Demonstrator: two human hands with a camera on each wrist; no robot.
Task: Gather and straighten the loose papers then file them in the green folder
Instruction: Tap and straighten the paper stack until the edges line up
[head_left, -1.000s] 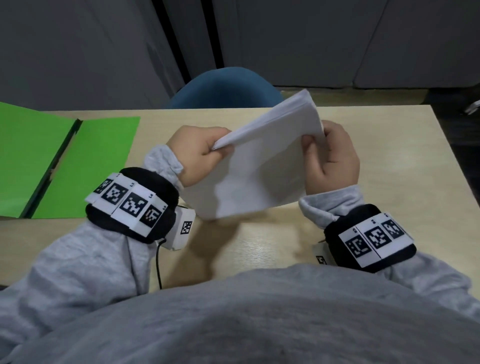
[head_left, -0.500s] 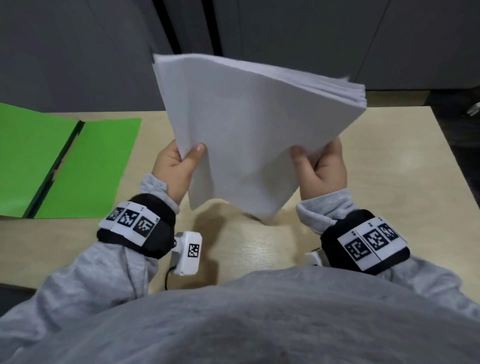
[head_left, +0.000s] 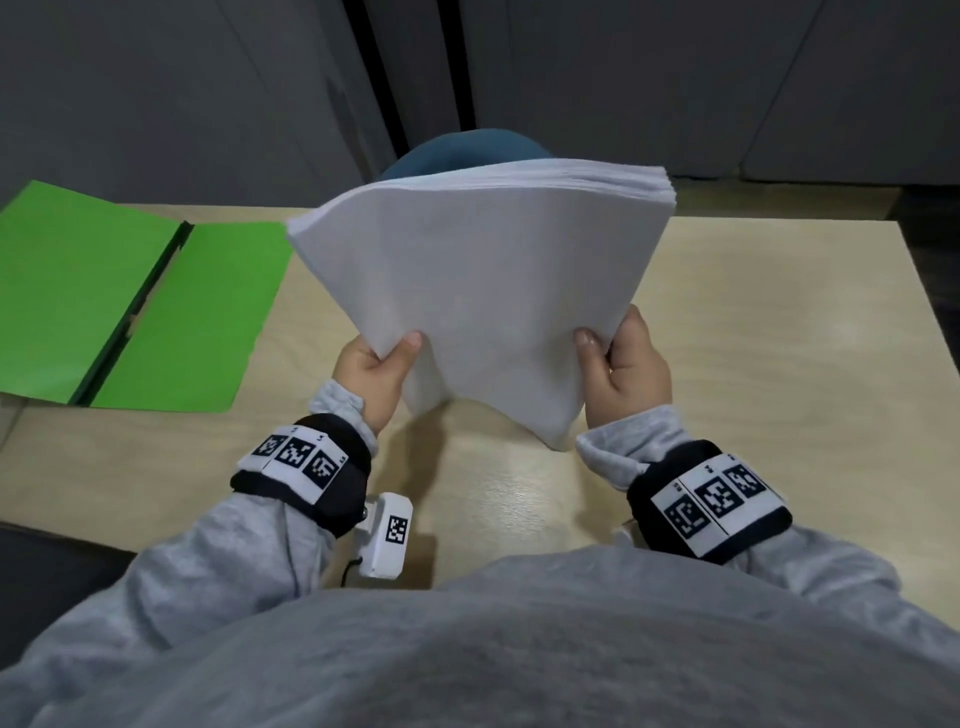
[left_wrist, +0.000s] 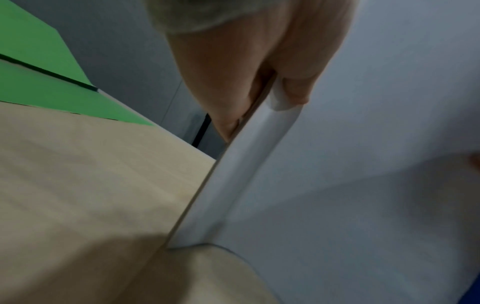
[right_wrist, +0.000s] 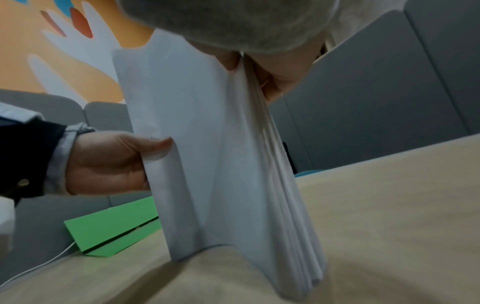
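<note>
A thick stack of white papers (head_left: 483, 280) stands nearly upright on the wooden table (head_left: 753, 364), its lower edge on the tabletop. My left hand (head_left: 374, 364) pinches the stack's left side, thumb on the near face. My right hand (head_left: 628, 364) grips its right side the same way. In the right wrist view the papers (right_wrist: 207, 144) bow and fan slightly at the bottom, held by my left hand (right_wrist: 111, 162). In the left wrist view my fingers (left_wrist: 293, 82) clamp the paper edge (left_wrist: 233, 174). The green folder (head_left: 130, 306) lies open flat at the table's left.
A blue chair back (head_left: 467, 150) sits beyond the table's far edge, partly hidden by the papers. Grey panels stand behind it. A white cable (right_wrist: 39, 265) runs by the folder's near corner. Bare tabletop stretches to the right of the stack.
The stack has swung from lying low and tilted in front of me to standing upright, then dropped slightly onto the table. Both hands shifted their hold to its lower sides.
</note>
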